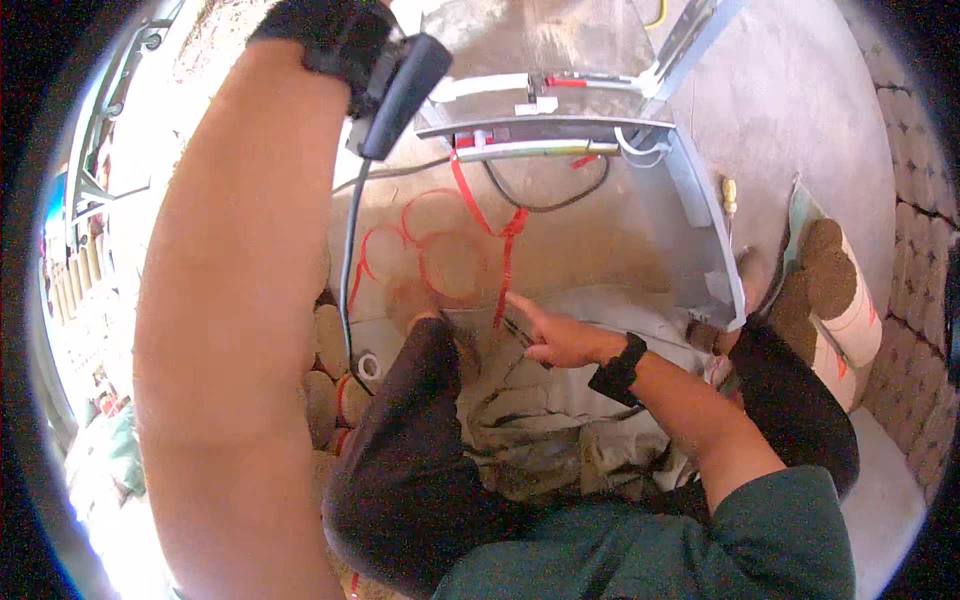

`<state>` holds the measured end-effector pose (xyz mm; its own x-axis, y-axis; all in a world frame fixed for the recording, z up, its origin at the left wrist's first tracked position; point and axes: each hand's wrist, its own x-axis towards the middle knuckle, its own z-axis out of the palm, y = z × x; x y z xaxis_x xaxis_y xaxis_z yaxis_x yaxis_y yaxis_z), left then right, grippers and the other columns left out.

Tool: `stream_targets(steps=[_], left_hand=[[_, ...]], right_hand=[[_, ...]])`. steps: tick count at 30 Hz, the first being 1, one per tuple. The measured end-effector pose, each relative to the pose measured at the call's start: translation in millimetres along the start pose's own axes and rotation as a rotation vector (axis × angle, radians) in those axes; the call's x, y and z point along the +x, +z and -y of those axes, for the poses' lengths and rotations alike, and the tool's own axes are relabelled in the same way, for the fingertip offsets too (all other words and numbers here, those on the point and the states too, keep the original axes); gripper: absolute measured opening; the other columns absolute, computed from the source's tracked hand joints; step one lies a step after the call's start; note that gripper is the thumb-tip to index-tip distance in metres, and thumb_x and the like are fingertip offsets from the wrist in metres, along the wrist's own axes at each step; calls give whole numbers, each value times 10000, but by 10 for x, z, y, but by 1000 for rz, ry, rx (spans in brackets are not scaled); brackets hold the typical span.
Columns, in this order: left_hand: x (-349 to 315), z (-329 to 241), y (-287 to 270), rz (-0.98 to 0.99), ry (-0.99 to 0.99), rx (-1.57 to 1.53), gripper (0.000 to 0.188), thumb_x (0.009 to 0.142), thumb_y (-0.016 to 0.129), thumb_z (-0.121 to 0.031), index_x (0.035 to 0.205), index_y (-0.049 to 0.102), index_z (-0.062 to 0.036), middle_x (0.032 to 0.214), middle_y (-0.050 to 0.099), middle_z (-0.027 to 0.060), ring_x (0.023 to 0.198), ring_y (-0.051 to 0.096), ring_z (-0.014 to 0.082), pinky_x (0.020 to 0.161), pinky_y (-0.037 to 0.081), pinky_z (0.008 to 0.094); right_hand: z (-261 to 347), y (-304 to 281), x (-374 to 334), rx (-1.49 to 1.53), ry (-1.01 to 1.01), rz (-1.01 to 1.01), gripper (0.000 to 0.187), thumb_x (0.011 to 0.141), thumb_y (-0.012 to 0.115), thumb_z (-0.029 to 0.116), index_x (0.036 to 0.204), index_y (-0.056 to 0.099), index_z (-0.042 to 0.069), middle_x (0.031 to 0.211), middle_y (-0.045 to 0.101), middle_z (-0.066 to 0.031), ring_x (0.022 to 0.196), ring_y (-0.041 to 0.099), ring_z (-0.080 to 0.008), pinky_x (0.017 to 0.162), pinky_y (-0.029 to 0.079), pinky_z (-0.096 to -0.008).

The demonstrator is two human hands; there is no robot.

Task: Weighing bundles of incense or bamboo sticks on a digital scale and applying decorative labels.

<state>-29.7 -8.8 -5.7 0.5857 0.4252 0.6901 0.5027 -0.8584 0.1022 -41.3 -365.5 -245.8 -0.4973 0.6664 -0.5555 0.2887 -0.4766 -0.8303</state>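
My left forearm is raised close to the view along the left side, a black wristband with a dark device on it. The left hand itself lies beyond the upper edge. Low in the middle, my right hand reaches out from between my knees, a black band on its wrist. Its index finger is extended beside the end of a red ribbon. The thumb and curled fingers close around a slim dark tool, whose kind I cannot make out. The ribbon's upper part is knotted and runs up to a grey metal frame.
A dark cable hangs from the wrist device. Loose red ribbon loops lie on the floor near my foot. A white ring-shaped roll is by my left leg. A yellow-handled tool and brown-ended rolls are to the right.
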Motion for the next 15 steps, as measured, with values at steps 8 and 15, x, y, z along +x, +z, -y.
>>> stream_targets(steps=[8, 15], left_hand=[[-88, -115, -77, -45, 23, -98, 270, 829, 551, -228, 658, 595, -24, 670, 606, 187, 662, 595, 377, 627, 484, 439], [-185, -183, -143, 18, -82, -114, 251, 827, 553, -225, 671, 596, -33, 681, 608, 189, 679, 598, 374, 640, 485, 441]], right_hand=[[871, -942, -254, 466, -34, -171, 216, 924, 541, 206, 1073, 538, 50, 756, 583, -11, 639, 516, -79, 619, 442, -254], [1321, -1615, -519, -248, -195, -897, 252, 977, 401, 257, 1024, 523, 41, 872, 658, -132, 751, 641, -258, 708, 504, -380]])
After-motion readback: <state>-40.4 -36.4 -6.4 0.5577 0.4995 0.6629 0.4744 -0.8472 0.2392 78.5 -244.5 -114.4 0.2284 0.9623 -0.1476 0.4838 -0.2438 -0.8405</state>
